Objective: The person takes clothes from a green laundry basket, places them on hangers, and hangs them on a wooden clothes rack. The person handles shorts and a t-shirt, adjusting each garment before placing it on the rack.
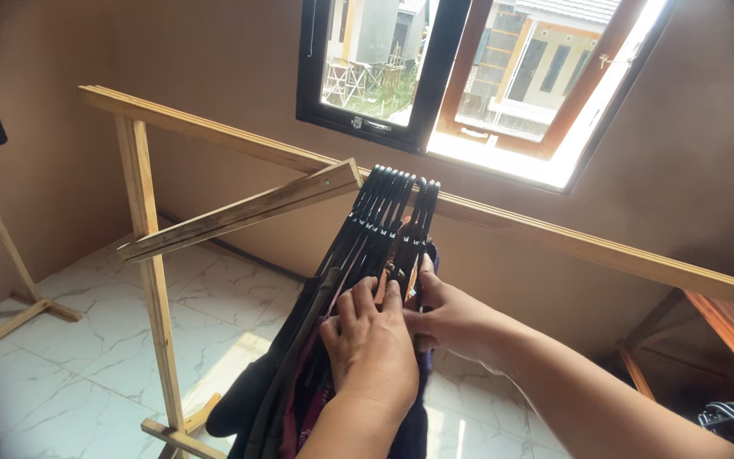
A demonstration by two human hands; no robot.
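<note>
From the left I see the pale wooden clothes rack (150,255), its long top rail (239,146) crossing toward the window (460,76). A tight row of black plastic hangers (394,197) hooks over that rail, dark soft garments (286,382) drooping below. My left hand (374,344) presses curled fingers into the hanger shoulders; my right hand (452,321) pinches one hanger from the far side. I judge the hangers stiff and light, the cloth limp, best gripped at the neck.

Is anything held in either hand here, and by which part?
Both hands, left and right, grip the bunched clothes hangers just below their hooks, where the dark garments hang from the wooden rail.
</note>
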